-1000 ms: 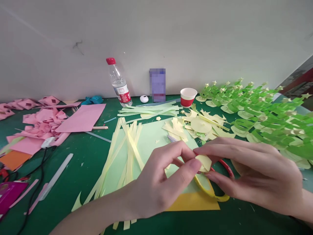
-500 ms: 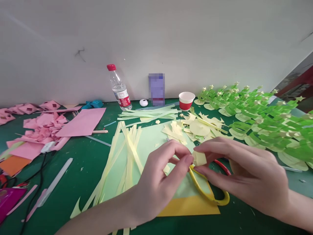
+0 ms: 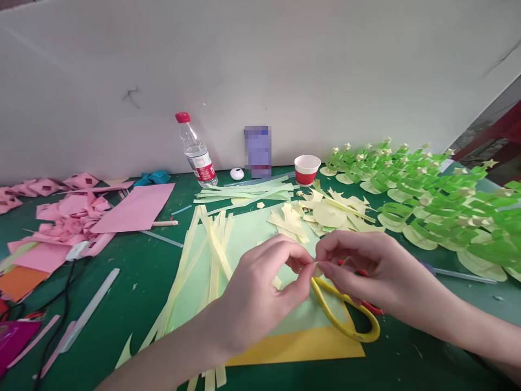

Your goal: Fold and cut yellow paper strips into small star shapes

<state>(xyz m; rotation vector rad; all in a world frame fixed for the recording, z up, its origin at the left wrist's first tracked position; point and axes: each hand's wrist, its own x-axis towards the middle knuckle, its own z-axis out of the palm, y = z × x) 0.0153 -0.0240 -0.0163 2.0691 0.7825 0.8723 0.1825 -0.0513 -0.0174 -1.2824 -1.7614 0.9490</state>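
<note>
My left hand (image 3: 260, 293) and my right hand (image 3: 366, 271) meet fingertip to fingertip above a pale green sheet (image 3: 248, 239). Both pinch a small pale yellow paper piece (image 3: 315, 264), now almost hidden between the fingers. Yellow-and-red-handled scissors (image 3: 345, 320) lie on the table just under my right hand. Long pale yellow paper strips (image 3: 215, 244) spread to the left of my hands. A yellow sheet (image 3: 301, 347) sticks out below the green one.
Rows of green paper spiral trees with small stars (image 3: 439, 201) fill the right side. Pink paper scraps (image 3: 69, 217) and a pink sheet (image 3: 134, 206) lie left. A water bottle (image 3: 194, 152), a red paper cup (image 3: 306, 169) and yellow offcuts (image 3: 329, 212) stand near the wall.
Both hands have drawn closer together and the yellow paper piece, plainly visible a second ago, is now folded small between the fingertips. The view shifted slightly.
</note>
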